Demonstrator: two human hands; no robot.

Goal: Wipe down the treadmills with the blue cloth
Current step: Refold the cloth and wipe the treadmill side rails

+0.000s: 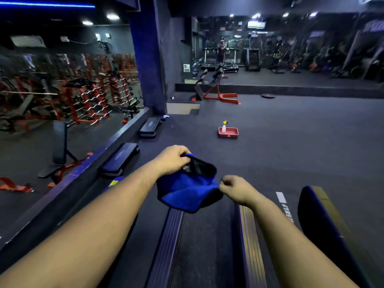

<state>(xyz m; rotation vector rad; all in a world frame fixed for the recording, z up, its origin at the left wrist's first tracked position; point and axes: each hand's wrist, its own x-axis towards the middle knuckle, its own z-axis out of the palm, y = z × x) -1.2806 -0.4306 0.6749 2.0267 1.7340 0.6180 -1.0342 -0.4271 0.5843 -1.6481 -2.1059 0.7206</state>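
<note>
The blue cloth [187,190] hangs in the air between my two hands, sagging in the middle. My left hand [172,161] grips its far upper edge. My right hand [236,190] pinches its right corner. Below them runs the treadmill deck [207,250], a dark belt between ribbed side rails, reaching from the bottom edge up to the cloth. The end of a second treadmill [320,217] shows at the lower right.
A red tray [228,133] holding a spray bottle [224,127] sits on the floor ahead. Two black step platforms [120,159] line the mirror wall on the left. A red bench frame [220,94] stands farther back near a raised ledge.
</note>
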